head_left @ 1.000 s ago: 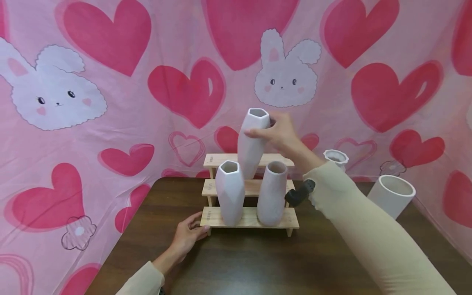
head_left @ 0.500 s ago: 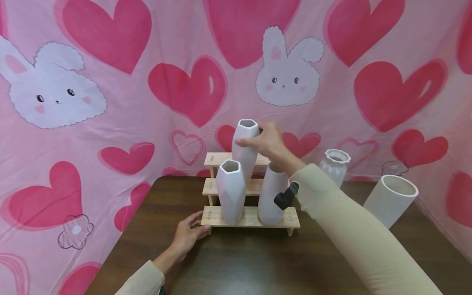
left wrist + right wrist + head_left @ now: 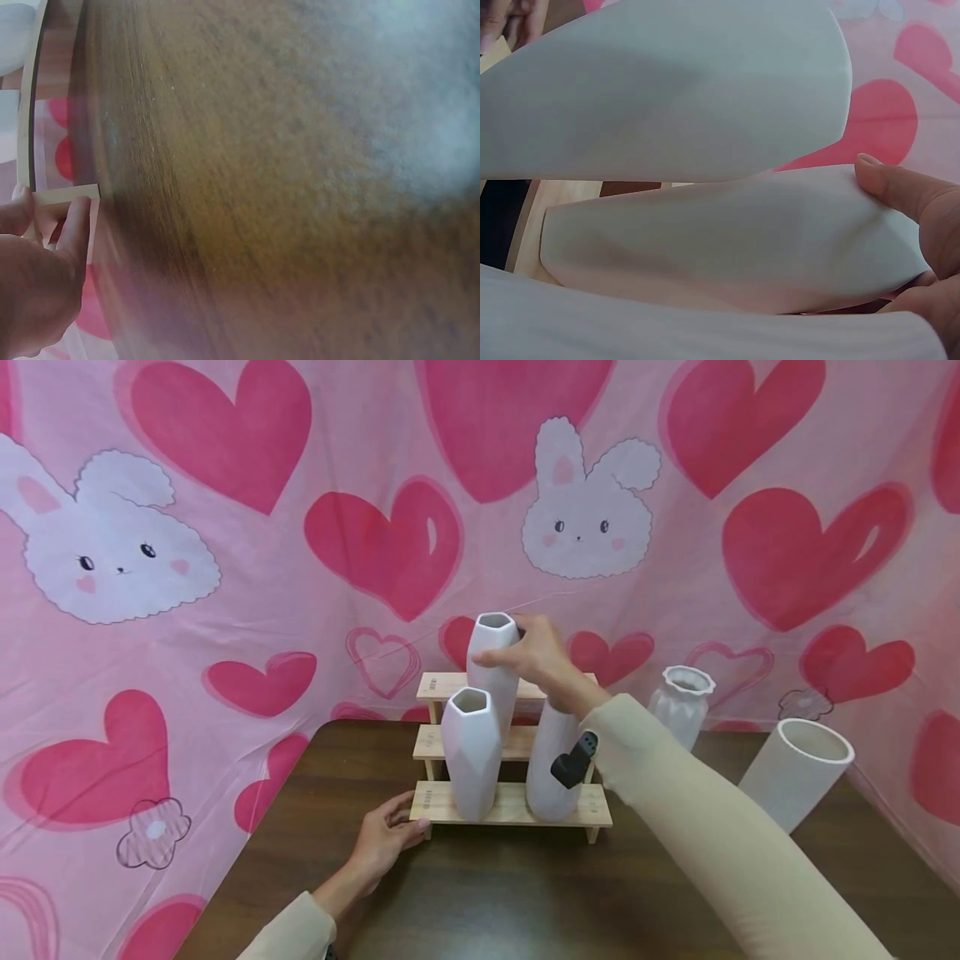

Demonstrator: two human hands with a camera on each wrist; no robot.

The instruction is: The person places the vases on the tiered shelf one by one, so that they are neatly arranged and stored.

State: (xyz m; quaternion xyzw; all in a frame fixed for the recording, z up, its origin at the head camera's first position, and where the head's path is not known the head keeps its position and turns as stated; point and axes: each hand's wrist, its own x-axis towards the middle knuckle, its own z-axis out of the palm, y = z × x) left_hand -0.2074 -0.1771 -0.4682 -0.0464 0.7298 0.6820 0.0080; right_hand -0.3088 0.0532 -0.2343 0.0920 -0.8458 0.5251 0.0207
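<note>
My right hand [image 3: 536, 652] holds a white faceted vase [image 3: 495, 672] near its five-sided mouth, thumb in front. In the right wrist view, that vase [image 3: 705, 240] stands with its base on the wood of the stand. It is on the middle step, partly hidden by another faceted vase [image 3: 472, 760] on the lowest step. A rounded white vase [image 3: 546, 760] stands at the right of the lowest step, its top covered by my right wrist. My left hand [image 3: 381, 842] grips the left end of the three-step wooden stand [image 3: 513, 810], thumb on the board and fingers at the leg.
To the right on the dark wooden table [image 3: 480, 893] stand a white vase with a scalloped rim [image 3: 681, 708] and a wide cylindrical vase [image 3: 795, 777]. Behind the table hangs a pink cloth [image 3: 262, 560] with hearts and rabbits.
My right hand has lowered the faceted vase and moved it slightly left, from above the stand down onto the middle step. My left hand has stayed at the stand's left end.
</note>
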